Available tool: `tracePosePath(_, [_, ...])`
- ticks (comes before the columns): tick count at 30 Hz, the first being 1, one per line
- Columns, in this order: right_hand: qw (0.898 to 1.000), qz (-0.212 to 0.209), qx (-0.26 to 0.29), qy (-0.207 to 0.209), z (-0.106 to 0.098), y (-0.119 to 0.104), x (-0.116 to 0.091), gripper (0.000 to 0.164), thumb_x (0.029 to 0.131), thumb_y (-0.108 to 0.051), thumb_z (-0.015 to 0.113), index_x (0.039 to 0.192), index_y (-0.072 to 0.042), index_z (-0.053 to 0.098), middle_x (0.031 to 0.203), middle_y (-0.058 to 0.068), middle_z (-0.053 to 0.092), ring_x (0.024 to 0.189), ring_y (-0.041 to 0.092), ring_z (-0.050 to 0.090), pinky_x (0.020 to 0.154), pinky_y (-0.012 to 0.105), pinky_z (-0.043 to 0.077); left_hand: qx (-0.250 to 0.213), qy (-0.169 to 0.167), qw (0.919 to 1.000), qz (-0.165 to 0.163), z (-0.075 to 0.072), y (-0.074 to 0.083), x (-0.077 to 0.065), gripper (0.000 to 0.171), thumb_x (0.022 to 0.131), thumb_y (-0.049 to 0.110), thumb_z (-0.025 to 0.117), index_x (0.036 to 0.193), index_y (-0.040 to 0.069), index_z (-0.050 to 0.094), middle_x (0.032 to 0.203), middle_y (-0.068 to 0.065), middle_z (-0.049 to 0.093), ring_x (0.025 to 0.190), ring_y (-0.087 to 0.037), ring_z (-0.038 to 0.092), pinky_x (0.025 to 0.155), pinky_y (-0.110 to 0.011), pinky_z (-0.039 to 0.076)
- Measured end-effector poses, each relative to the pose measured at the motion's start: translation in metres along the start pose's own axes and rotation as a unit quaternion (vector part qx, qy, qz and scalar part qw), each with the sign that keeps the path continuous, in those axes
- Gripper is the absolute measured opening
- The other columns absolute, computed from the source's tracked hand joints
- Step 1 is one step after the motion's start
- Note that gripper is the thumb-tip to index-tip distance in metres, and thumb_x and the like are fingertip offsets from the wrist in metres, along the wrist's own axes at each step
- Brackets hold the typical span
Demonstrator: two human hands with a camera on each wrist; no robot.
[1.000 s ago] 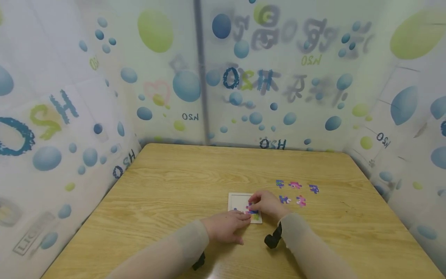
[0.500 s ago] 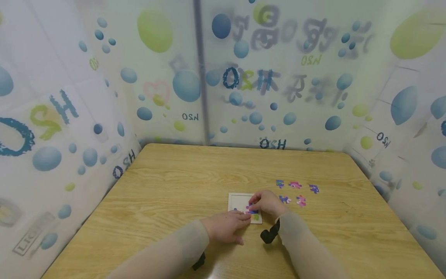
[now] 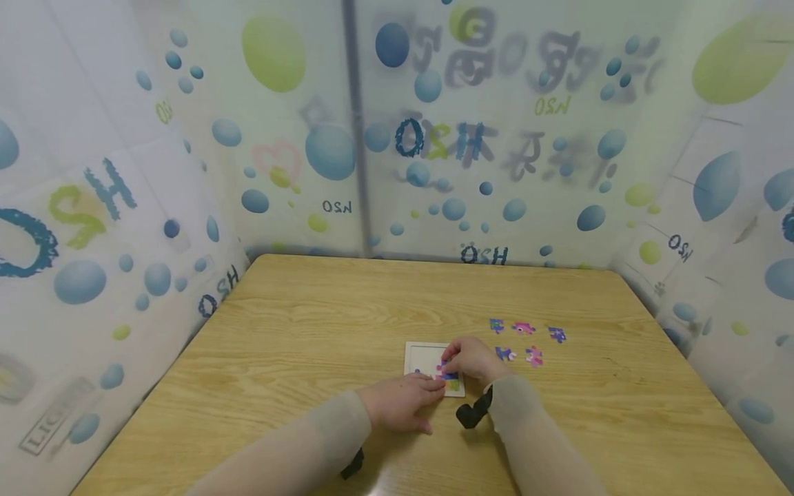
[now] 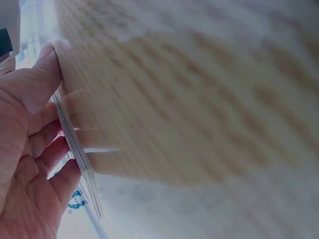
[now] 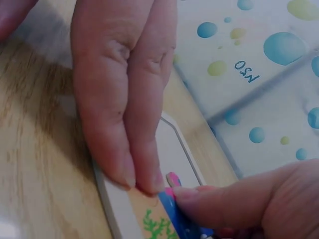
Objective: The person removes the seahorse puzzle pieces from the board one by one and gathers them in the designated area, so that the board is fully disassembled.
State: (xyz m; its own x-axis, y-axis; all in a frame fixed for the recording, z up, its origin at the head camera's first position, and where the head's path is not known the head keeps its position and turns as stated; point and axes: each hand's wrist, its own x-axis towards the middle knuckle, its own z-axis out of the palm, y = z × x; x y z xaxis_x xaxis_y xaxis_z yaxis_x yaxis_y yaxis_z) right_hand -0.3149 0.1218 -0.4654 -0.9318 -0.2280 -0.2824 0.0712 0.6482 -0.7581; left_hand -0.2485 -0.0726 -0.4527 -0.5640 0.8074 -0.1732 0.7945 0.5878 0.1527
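Note:
A white puzzle tray (image 3: pixel 417 353) lies on the table with a few jigsaw pieces in its near part. My left hand (image 3: pixel 397 405) rests on the tray's near edge, fingers extended; in the right wrist view its fingertips (image 5: pixel 122 167) press beside a sandy piece with green seaweed (image 5: pixel 158 226). At the tray's right side, my right hand (image 3: pixel 473 359) holds a blue and pink jigsaw piece (image 5: pixel 172 205) against the seaweed piece, the thumb (image 5: pixel 224 205) on it. The right hand's other fingertips are mostly hidden in the right wrist view.
Several loose jigsaw pieces lie right of the tray, among them a pink one (image 3: pixel 523 328) and a purple one (image 3: pixel 556 334). The wooden table (image 3: pixel 298 317) is bounded by printed curtains (image 3: pixel 434 207) at the back and sides.
My right wrist has shifted slightly to the left, while its fingertips stay at the same piece. The left hand keeps its place on the tray, and the head view has moved a little.

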Motion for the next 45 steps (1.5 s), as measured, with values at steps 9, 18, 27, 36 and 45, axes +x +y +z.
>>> tracePosePath(9, [1.0,-0.005,0.012,0.006,0.003,0.0,-0.003,0.012,0.08,-0.004,0.075,0.089,-0.006,0.066,0.085,0.004,0.061,0.081,0.02,0.053,0.075,0.031,0.043,0.002,0.0,1.0,-0.001,0.0,0.001,0.0,0.067,0.092,0.043,0.061,0.145,0.007,0.043,0.152,-0.006,0.035,0.139,-0.02,0.033,0.115,-0.03,0.024])
tracePosePath(18, [0.999,-0.031,0.021,0.027,0.008,0.003,-0.006,0.012,0.081,0.0,0.072,0.089,-0.006,0.066,0.085,0.004,0.059,0.08,0.019,0.053,0.074,0.031,0.043,0.014,0.007,0.9999,0.002,0.001,0.0,0.0,0.067,0.092,0.043,0.062,0.144,0.007,0.043,0.152,-0.006,0.036,0.139,-0.021,0.034,0.115,-0.031,0.025])
tracePosePath(27, [0.999,-0.023,0.02,0.027,0.007,0.002,-0.004,0.015,0.079,0.0,0.074,0.09,-0.006,0.065,0.084,0.004,0.058,0.079,0.019,0.051,0.073,0.03,0.042,0.002,-0.001,1.0,-0.005,-0.001,0.0,0.0,0.067,0.092,0.043,0.062,0.145,0.008,0.042,0.153,-0.004,0.035,0.139,-0.021,0.033,0.115,-0.03,0.024])
tracePosePath(36, [0.998,-0.038,0.047,0.03,0.007,0.01,-0.001,0.014,0.078,0.0,0.076,0.088,-0.004,0.068,0.082,0.003,0.06,0.079,0.017,0.053,0.071,0.027,0.044,0.001,0.003,1.0,-0.005,0.0,0.001,0.001,0.068,0.091,0.044,0.062,0.145,0.008,0.042,0.153,-0.005,0.034,0.139,-0.021,0.033,0.115,-0.031,0.024])
tracePosePath(45, [0.997,-0.049,0.05,0.034,0.008,0.013,-0.004,0.012,0.08,-0.001,0.074,0.088,-0.005,0.068,0.086,0.003,0.06,0.082,0.019,0.053,0.075,0.03,0.044,0.002,0.004,1.0,-0.006,0.002,0.0,0.001,0.069,0.09,0.045,0.062,0.145,0.008,0.041,0.153,-0.005,0.033,0.139,-0.021,0.033,0.115,-0.032,0.025])
